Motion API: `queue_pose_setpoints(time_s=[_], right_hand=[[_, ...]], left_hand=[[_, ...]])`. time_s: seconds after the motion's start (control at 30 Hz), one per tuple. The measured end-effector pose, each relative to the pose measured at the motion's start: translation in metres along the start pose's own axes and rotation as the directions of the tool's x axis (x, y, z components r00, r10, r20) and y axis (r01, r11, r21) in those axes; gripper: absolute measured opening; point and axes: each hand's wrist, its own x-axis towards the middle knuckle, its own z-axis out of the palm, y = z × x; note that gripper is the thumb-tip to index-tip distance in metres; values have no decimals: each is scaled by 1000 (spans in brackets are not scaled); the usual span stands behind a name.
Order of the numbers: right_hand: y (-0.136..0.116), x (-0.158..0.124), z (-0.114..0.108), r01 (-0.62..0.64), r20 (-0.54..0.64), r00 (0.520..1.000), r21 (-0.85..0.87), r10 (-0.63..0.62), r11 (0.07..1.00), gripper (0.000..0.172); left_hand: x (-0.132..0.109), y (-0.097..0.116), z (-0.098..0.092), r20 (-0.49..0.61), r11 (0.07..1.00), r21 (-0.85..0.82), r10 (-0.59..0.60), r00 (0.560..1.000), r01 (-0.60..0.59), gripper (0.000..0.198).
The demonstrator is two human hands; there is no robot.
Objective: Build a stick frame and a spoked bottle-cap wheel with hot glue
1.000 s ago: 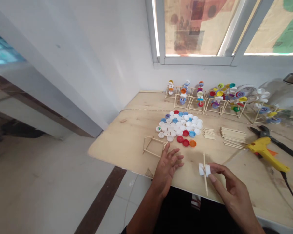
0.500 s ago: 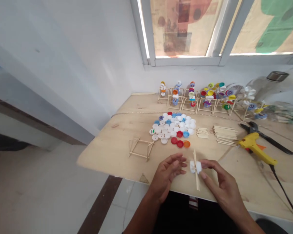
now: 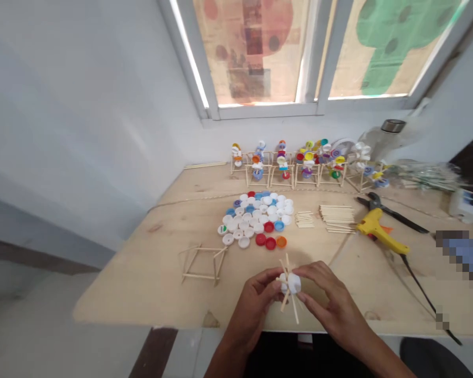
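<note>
In front of me, above the near edge of the table, is a small hub of white bottle caps point(image 3: 295, 284) with several thin wooden sticks point(image 3: 295, 310) fanning out like spokes. My left hand point(image 3: 254, 302) pinches it from the left side, fingertips at the spokes and cap. On the other side, the thumb and fingers of my right hand point(image 3: 333, 299) close around the right cap. A box-shaped stick frame point(image 3: 200, 276) stands on the table left of my hands. Loose bottle caps point(image 3: 243, 242), mostly white with some red, blue and orange, lie beyond them.
Short sticks point(image 3: 304, 219) and longer sticks point(image 3: 337, 218) lie in piles right of the caps. A yellow glue gun point(image 3: 380, 231) with a cord and black-handled pliers point(image 3: 398, 215) lie further right. Finished-looking cap wheels on stick frames point(image 3: 308, 170) line the wall, near a bottle point(image 3: 390, 137).
My left hand has come in from beside the hub and now grips it too. The hub has turned, showing more spokes. The camera view has swung right.
</note>
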Motion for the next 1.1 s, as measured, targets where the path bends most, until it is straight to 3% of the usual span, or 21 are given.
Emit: queue_pose_setpoints(time_s=[0.33,0.77,0.93,1.03,1.1], right_hand=[[-5,14,-3,45,-1,999,8,-45,999,32],[0,15,-6,90,22,996,-76,-89,993,34],[35,12,-31,11,-32,999,-259,-20,966,28],[68,18,-50,-139,-118,989,-491,92,860,24],[84,27,-59,-177,-135,983,-544,123,820,24]], left_hand=[[6,5,2,-82,997,73,20,996,-14,37],[11,3,-1,-100,997,74,12,995,-5,35],[12,1,-4,-159,1000,6,20,987,-20,32],[11,1,-2,-190,998,-50,13,982,-23,33],[10,3,-1,-188,996,-91,-4,982,-14,33]])
